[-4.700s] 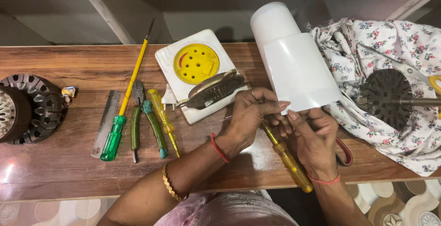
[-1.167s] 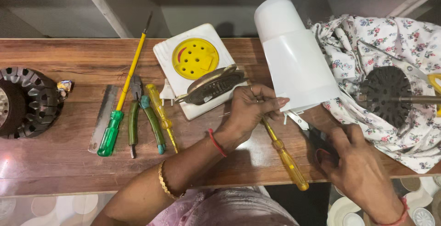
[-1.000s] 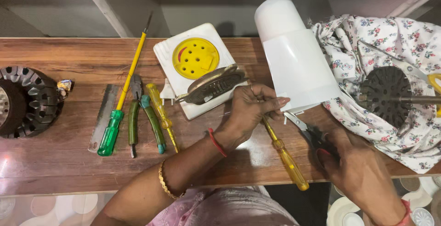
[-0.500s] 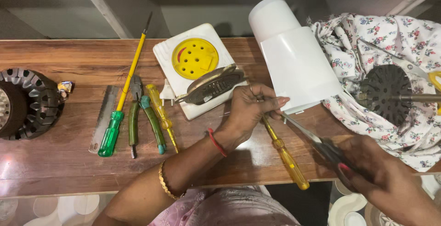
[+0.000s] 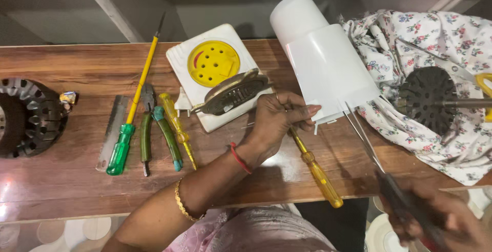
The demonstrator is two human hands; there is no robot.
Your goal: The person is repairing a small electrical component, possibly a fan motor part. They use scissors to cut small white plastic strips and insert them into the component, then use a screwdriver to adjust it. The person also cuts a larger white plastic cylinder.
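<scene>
My left hand (image 5: pixel 277 124) rests on the wooden table (image 5: pixel 61 185) at the lower edge of a white plastic housing (image 5: pixel 328 62), its fingers pinched on a thin wire (image 5: pixel 307 111). A yellow-handled screwdriver (image 5: pixel 319 174) lies partly under that hand. My right hand (image 5: pixel 435 216), blurred at the bottom right corner off the table's edge, grips a pair of scissors (image 5: pixel 365 140). The long blades point up toward the housing's lower right corner.
A white board with a yellow disc (image 5: pixel 211 63) and a metal oval part (image 5: pixel 233 93) lie behind my left hand. Left of them are a long green-handled screwdriver (image 5: pixel 132 106), pliers (image 5: pixel 152 126), a small tester (image 5: pixel 178 129), a metal strip (image 5: pixel 113 129) and a black ribbed ring (image 5: pixel 25 116). A floral cloth (image 5: pixel 441 42) holds a black round part (image 5: pixel 428 98).
My right hand left the housing's edge, took up the scissors and drew back down and right toward the frame's corner. My left hand stayed in place.
</scene>
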